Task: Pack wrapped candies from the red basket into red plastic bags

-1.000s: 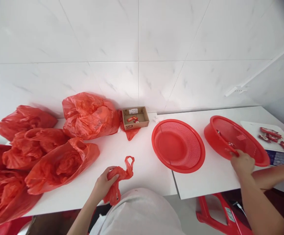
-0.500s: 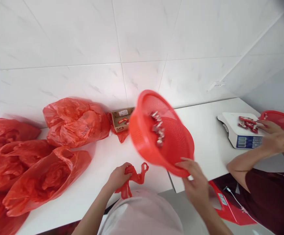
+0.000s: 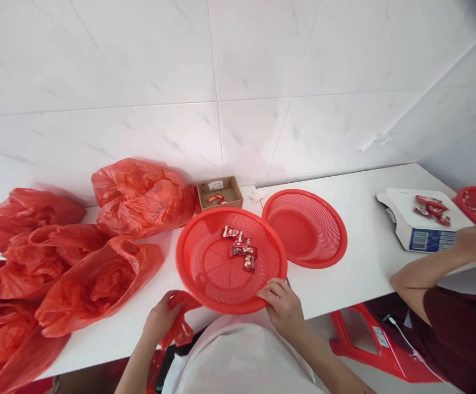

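Note:
A round red plastic basket point(image 3: 213, 282) rests low over the table in front of me, with several small red-and-white wrapped candies point(image 3: 243, 250) in it. My right hand point(image 3: 284, 307) grips the basket's near right rim, thumb and fingers closed round it. At the basket's near left, my left hand point(image 3: 162, 319) is closed on a red plastic bag point(image 3: 183, 328) that hangs crumpled toward the table edge. A second red basket point(image 3: 303, 230) with nothing in it stands just behind to the right, touching or overlapped by the first.
Several red plastic bags point(image 3: 139, 200) crowd the left of the white table point(image 3: 365, 219). A small cardboard box point(image 3: 230, 194) with a few candies stands by the wall. A co-worker's arm point(image 3: 430, 268) reaches past a scale point(image 3: 404, 210) bearing candies; a red stool point(image 3: 369, 350) is below.
The basket with candies has come down and left from a tilted, raised position to nearly level. The second basket behind it now shows. My left hand has shifted left with the bag.

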`<state>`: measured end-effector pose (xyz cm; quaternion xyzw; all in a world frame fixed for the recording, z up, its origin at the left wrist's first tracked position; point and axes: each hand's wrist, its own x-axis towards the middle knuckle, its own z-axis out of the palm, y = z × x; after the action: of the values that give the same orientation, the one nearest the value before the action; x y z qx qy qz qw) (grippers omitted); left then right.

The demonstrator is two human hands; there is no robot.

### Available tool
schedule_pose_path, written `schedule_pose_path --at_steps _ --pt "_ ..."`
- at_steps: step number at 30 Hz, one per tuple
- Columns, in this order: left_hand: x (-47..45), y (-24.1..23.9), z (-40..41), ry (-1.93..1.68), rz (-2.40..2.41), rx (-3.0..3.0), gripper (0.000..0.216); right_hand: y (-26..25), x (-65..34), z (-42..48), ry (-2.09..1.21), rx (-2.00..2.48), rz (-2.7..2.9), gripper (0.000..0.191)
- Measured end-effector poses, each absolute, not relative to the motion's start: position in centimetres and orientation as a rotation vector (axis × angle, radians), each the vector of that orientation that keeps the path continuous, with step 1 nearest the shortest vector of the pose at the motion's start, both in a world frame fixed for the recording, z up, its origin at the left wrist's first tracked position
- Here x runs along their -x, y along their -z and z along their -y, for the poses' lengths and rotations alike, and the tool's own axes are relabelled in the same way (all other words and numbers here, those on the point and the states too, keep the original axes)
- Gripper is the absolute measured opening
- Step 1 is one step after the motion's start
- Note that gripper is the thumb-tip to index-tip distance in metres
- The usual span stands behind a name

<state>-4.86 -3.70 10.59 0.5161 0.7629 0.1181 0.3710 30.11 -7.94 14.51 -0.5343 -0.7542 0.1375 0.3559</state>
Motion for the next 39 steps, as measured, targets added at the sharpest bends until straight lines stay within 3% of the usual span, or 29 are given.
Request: schedule_pose_path --at_steps 8,14,18,21,24,30,39 --pt "0.8 -12.1 2.1 -0.532 -1.767 -1.059 0.066 -9.1 -33.9 7.5 -0.158 1.825 1.955 0.032" --pt "-1.6 -14.7 2.1 -0.791 -1.438 -0.756 0.064 -9.0 -32.8 6.9 -0.315 2.289 1.826 0.029" --pt "-2.8 -16.4 2.7 -0.926 -1.299 -0.604 0.052 -13.0 -28.9 5.6 -0.7 1.986 1.725 0.039" --pt "-4.0 -17.6 2.9 -0.938 -1.222 -0.63 0.039 -15.3 -25.2 4.2 -1.218 1.58 1.524 0.043" --pt "-4.6 -18.2 3.0 -0.994 -1.166 -0.617 0.034 -15.7 -22.7 2.8 -1.574 1.266 1.383 0.033" --pt "-2.9 -17.3 3.3 -1.154 -1.254 -0.572 0.037 -17.0 -23.8 1.3 -1.44 1.228 1.134 0.025" --pt "-1.1 -15.2 3.8 -0.978 -1.401 -0.755 0.039 -19.1 -23.4 1.0 -1.599 1.016 0.362 0.029"
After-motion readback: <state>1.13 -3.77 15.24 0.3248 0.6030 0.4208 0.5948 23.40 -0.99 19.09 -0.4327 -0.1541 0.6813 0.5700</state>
